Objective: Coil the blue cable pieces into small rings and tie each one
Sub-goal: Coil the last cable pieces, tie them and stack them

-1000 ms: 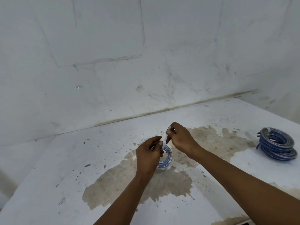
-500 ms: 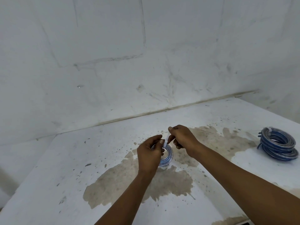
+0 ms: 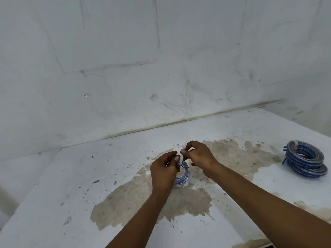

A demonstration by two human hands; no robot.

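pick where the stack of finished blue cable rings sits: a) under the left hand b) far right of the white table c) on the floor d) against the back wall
b: the stack of finished blue cable rings lies at the far right of the stained white table, apart from both hands, which work on the small blue cable coil in the middle.

Stained white table (image 3: 71, 203), blue cable rings (image 3: 305, 159) stacked at its far right.

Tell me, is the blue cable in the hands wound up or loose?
Wound up: the blue cable forms a small ring gripped by the left hand, while the right hand pinches a white tie on it.
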